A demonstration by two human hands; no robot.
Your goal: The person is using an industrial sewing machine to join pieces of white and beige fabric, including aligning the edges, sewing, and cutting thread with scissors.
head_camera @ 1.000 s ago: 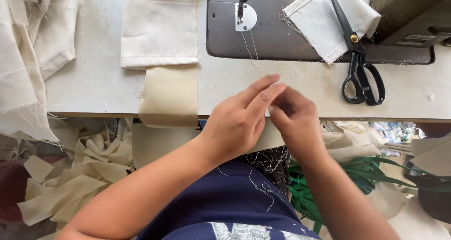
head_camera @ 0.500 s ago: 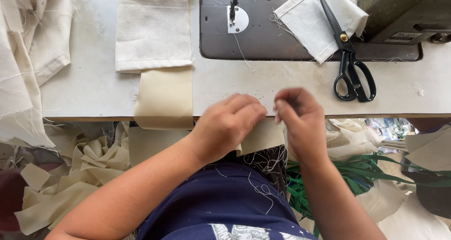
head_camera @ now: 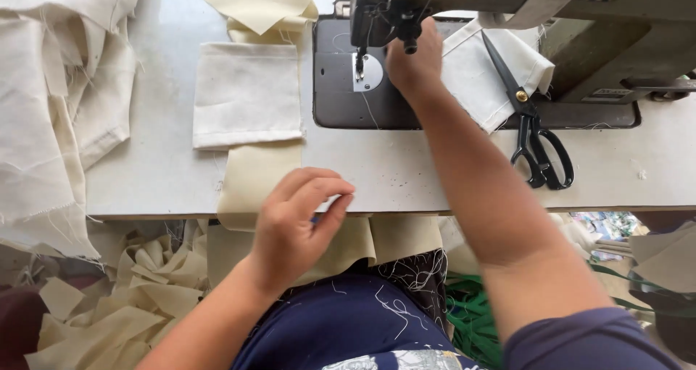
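My right hand [head_camera: 415, 64] reaches up to the needle area of the dark sewing machine [head_camera: 337, 102]. Its fingertips are hidden behind the machine head, next to the presser foot [head_camera: 360, 62]. My left hand [head_camera: 297, 221] hovers at the table's front edge with its fingers loosely curled, thumb near the index finger. It is over a cream fabric piece [head_camera: 348, 243] that lies on my lap. Whether it pinches anything is unclear. A cream strip [head_camera: 254, 174] hangs over the table edge just left of that hand.
A folded white cloth [head_camera: 246, 94] lies left of the machine. Black scissors [head_camera: 538, 142] rest on the table [head_camera: 435, 174] beside another white cloth [head_camera: 475, 80]. Off-white fabric [head_camera: 51, 102] is heaped at the left. Scraps [head_camera: 130, 297] and green strapping [head_camera: 471, 312] lie below.
The hands were together at the table edge, pinching something small. My right hand has since gone up to the needle area, my left stays near the edge, and the view has shifted.
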